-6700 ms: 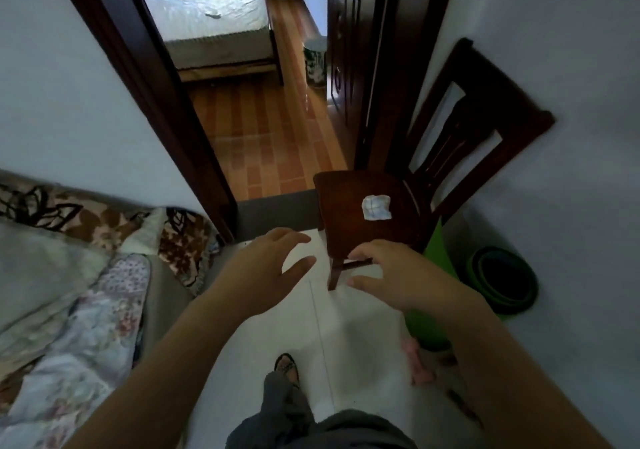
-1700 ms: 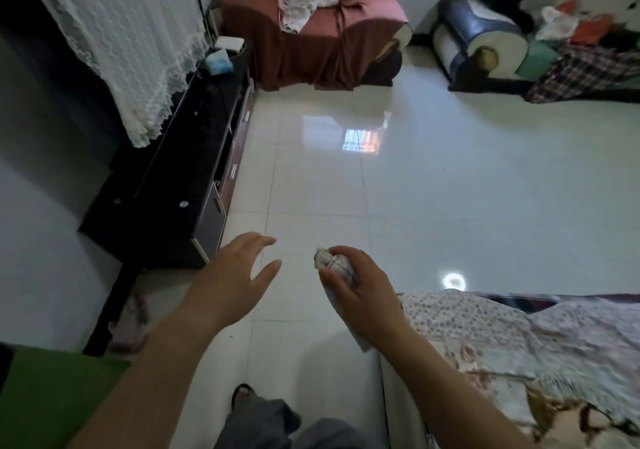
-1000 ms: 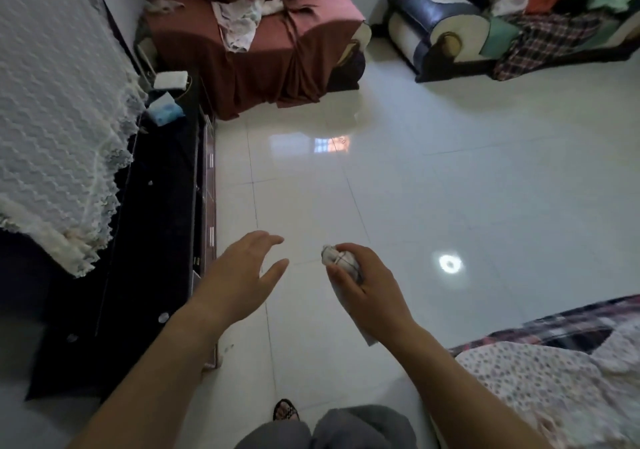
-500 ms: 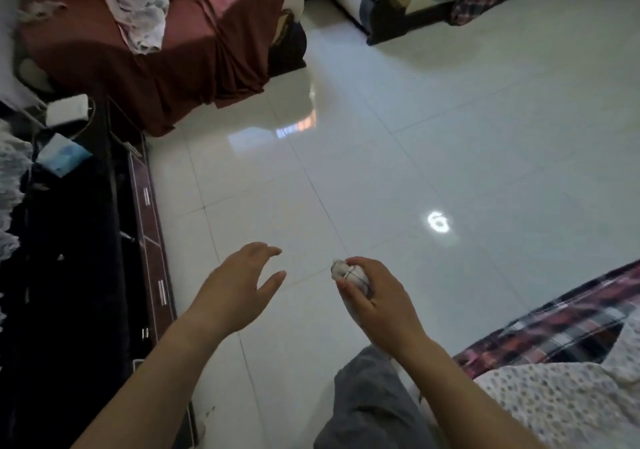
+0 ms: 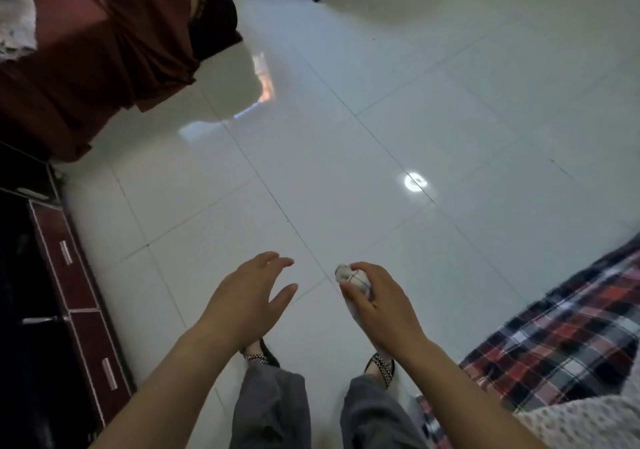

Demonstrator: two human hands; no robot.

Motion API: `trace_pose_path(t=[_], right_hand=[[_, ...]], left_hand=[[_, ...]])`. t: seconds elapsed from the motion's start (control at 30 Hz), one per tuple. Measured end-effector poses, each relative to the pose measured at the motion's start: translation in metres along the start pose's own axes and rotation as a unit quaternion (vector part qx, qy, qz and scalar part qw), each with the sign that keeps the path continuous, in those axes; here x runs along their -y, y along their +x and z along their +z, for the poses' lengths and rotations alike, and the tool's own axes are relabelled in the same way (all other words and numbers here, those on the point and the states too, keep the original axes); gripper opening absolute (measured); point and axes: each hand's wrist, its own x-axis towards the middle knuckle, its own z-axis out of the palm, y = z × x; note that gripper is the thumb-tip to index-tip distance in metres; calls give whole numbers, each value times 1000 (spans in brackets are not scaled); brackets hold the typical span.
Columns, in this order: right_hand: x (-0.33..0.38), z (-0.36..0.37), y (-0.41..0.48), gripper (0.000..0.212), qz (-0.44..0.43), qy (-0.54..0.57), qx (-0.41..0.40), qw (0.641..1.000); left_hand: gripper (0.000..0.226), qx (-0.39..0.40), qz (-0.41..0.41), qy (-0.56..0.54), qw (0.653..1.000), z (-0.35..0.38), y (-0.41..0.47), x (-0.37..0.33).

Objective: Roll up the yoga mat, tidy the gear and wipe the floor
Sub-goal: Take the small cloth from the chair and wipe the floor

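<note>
A dark cabinet with red-brown drawer fronts [image 5: 74, 313] runs along the glossy white tiled floor's [image 5: 346, 157] left edge, nearer than half a second ago. The left hand [image 5: 247, 301] hovers empty, fingers spread. The right hand [image 5: 377, 301] still grips the crumpled white cloth [image 5: 349, 275] above the floor; a plaid blanket [image 5: 561, 341] now fills the lower right corner

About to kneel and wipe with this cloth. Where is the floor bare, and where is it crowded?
Bare tiles stretch ahead from the feet to the red-draped sofa, bordered left by the dark cabinet. Crowded on the right, where the plaid blanket spreads. The right hand holds the cloth.
</note>
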Motion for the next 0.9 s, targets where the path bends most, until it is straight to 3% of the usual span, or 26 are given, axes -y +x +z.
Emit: trace_pose_path(t=[0.2, 0.37, 0.73, 0.9], right_hand=[[-20, 29, 45, 23, 66, 23, -68, 995], [-70, 97, 107, 23, 96, 51, -83, 991], [-357, 299, 311, 43, 104, -9, -101, 989], [-480, 361, 395, 50, 93, -75, -150, 981]], left_hand=[[47, 49, 83, 53, 994, -7, 82, 34], [47, 39, 124, 77, 988, 27, 174, 81], [48, 38, 99, 77, 991, 314, 429, 218], [63, 0, 36, 85, 996, 444, 515, 280]])
